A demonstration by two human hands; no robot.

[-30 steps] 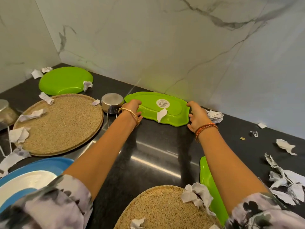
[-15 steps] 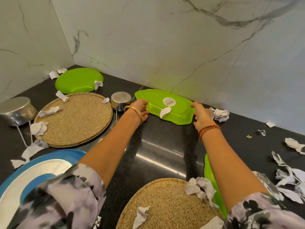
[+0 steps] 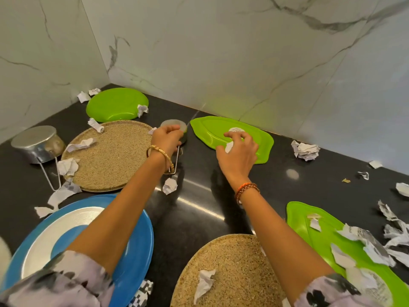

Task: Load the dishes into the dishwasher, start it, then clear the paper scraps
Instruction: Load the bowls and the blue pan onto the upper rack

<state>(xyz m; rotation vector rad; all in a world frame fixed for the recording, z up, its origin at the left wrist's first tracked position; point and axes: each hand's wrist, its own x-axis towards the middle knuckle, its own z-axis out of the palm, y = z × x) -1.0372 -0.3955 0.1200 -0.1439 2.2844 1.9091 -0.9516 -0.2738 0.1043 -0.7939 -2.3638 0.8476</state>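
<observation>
With right hand (image 3: 238, 152) fingers curled, pinching a paper scrap (image 3: 229, 147) on the green plate (image 3: 261, 138), left hand (image 3: 167, 138) gripping the steel cup (image 3: 174, 126).

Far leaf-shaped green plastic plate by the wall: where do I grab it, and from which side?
Take the leaf-shaped green plate by its thin raised rim at the near long edge, coming from the counter side. It lies flat, close to the marble wall, so the back offers little room. Probably clear the paper scrap first.

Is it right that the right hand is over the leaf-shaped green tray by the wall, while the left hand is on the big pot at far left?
Not quite. In the head view the left hand is at the small steel cup beside the leaf-shaped green tray, not the big pot. The right hand is over that tray.
</observation>
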